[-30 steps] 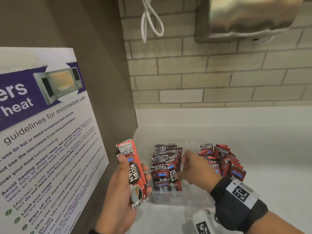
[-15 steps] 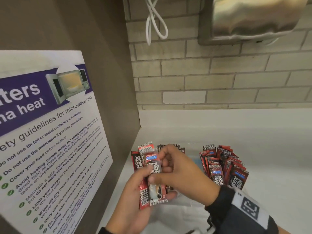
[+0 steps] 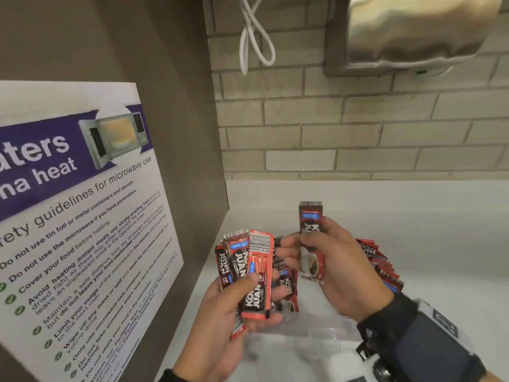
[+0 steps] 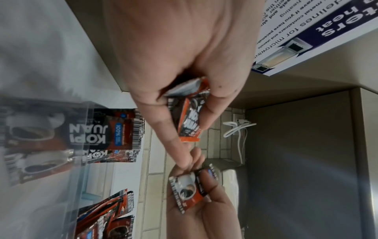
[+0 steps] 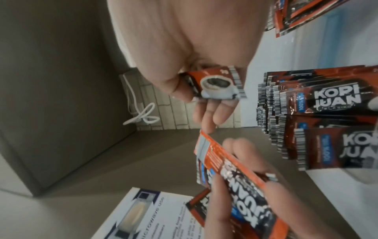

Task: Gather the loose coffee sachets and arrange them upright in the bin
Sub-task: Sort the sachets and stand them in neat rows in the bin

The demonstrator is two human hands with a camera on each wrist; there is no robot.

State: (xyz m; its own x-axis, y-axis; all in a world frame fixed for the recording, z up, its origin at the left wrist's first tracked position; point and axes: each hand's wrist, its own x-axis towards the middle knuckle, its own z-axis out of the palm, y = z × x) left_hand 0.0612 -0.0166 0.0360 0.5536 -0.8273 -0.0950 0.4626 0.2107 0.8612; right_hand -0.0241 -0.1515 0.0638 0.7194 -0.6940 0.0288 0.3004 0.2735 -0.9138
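1. The left hand (image 3: pixel 220 321) holds a fan of several coffee sachets (image 3: pixel 254 274) upright above the near left corner of the clear bin (image 3: pixel 325 325). Its thumb lies across the front sachet and its fingers curl behind the bunch, so this grip is closed on the fan.
2. The right hand (image 3: pixel 338 268) holds a single sachet (image 3: pixel 311 241) upright, just right of the fan and apart from it. The thumb presses its front and the fingers wrap its back, so this grip is closed on that one sachet; its barcoded end points up and the printed coffee cup is at the bottom.
3. The bin stands on the white worktop (image 3: pixel 440 244), close to the corner where a brown side panel (image 3: pixel 176 106) meets the brick wall (image 3: pixel 358 133).
4. Inside the bin, a row of standing sachets (image 5: pixel 306 103) fills the left part, their labels facing the near wall.
5. A second bunch of leaning sachets (image 3: pixel 382 267) shows behind the right wrist, tilted; whether it stands inside the bin cannot be told from here.
6. A microwave safety poster (image 3: pixel 68 216) hangs on the side panel, a white cable (image 3: pixel 253 37) loops down the bricks, and a steel dispenser (image 3: pixel 407 31) is mounted above.
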